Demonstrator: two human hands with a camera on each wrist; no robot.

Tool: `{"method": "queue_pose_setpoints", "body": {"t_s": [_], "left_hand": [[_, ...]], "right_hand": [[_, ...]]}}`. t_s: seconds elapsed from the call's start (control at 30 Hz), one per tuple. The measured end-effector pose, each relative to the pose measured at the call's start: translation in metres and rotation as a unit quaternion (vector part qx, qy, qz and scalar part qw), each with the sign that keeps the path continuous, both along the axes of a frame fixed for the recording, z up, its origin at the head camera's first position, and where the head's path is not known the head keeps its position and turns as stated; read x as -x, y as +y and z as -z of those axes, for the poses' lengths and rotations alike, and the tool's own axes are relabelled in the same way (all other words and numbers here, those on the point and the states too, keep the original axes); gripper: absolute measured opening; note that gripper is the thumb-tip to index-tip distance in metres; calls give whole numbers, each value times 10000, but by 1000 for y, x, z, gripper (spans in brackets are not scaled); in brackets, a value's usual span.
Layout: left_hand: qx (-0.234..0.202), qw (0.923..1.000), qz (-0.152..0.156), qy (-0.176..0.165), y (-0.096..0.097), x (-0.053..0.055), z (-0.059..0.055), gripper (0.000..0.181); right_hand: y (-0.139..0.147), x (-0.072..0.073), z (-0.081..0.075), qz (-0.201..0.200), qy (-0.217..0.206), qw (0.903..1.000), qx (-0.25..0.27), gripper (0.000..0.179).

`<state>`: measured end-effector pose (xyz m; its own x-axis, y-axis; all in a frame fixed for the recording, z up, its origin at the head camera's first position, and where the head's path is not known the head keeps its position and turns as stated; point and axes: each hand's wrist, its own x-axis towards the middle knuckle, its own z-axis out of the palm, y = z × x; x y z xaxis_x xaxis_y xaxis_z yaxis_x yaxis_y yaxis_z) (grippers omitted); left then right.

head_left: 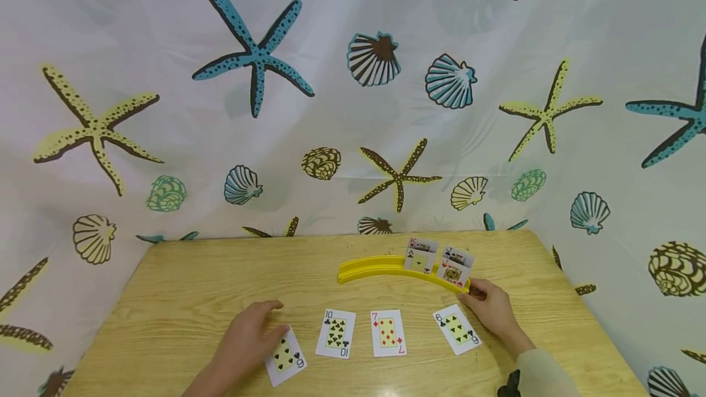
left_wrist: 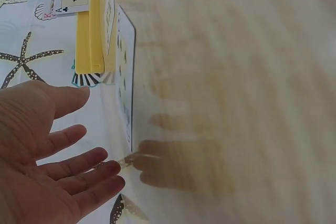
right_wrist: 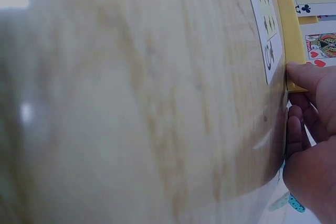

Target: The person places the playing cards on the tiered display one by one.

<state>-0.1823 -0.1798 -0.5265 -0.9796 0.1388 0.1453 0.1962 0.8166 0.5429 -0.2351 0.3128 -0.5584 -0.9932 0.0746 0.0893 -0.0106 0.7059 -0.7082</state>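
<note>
A curved yellow card holder (head_left: 375, 267) stands toward the back of the wooden table. Upright in its right half are an ace of clubs (head_left: 419, 261) and a jack of hearts (head_left: 453, 273), with a king and another jack behind them. My right hand (head_left: 493, 309) grips the holder's right end, thumb (right_wrist: 304, 74) on its near side. Fingers relaxed and spread, my left hand (head_left: 245, 336) is beside a spade card (head_left: 285, 357) on the table, hiding part of it in the head view. It holds nothing; in the left wrist view its fingers (left_wrist: 97, 192) are nearly straight.
Face up along the front of the table (head_left: 182, 299) lie a ten of clubs (head_left: 335, 334), a seven of diamonds (head_left: 388, 333) and a six of clubs (head_left: 457, 329). A white cloth (head_left: 331, 115) with starfish and shells hangs behind the table and at its sides.
</note>
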Motion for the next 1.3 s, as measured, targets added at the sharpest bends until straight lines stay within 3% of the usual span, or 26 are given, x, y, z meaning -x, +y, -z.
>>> {"method": "queue_pose_setpoints", "body": {"t_s": [0.2, 0.53, 0.8, 0.97, 1.3], "left_hand": [[59, 9999, 11, -117, -13, -14, 2, 45], [463, 9916, -103, -1202, -24, -19, 4, 77], [484, 9932, -100, -1051, -23, -21, 12, 72], [418, 9937, -227, -1010, -24, -17, 14, 69], [389, 9940, -132, -1012, -27, -13, 11, 55]], "right_hand": [[0, 1, 2, -9, 56, 10000, -53, 45], [0, 0, 0, 10, 19, 10000, 11, 44], [0, -1, 1, 50, -18, 10000, 14, 45], [1, 0, 3, 37, 13, 10000, 25, 45], [1, 2, 2, 9, 43, 10000, 64, 45]]}}
